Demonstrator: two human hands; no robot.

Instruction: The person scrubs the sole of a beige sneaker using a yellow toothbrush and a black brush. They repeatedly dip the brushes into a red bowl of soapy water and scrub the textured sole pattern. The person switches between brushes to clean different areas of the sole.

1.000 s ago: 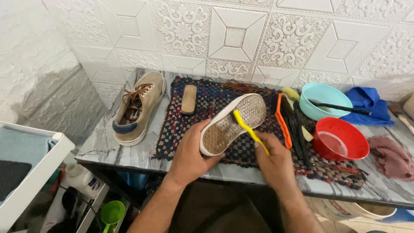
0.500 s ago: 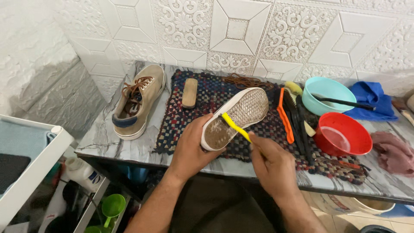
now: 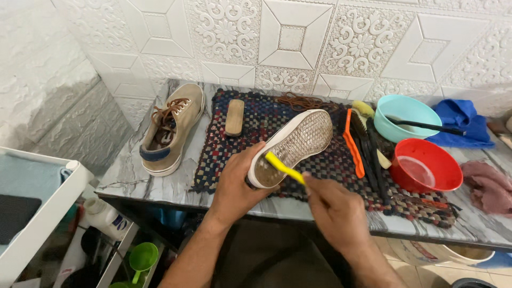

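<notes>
Here, left fingers (image 3: 250, 160) grip shoe (image 3: 292, 146), right fingers (image 3: 314, 186) grip toothbrush (image 3: 284, 168); red bowl (image 3: 426, 166) nearby.

Upper of the held shoe (image 3: 290, 146) turned away, only the sole showing; heel end covered by the left hand (image 3: 234, 184). Head of the yellow brush (image 3: 285, 169) too small to make out, its handle end buried in the right hand (image 3: 333, 205). Pink cloth (image 3: 490, 186) and counter (image 3: 160, 186) cut off at the right edge. White bucket (image 3: 458, 255) mostly hidden beneath the counter. White bin (image 3: 40, 224) cropped at left. Forearms lost at the bottom edge.
</notes>
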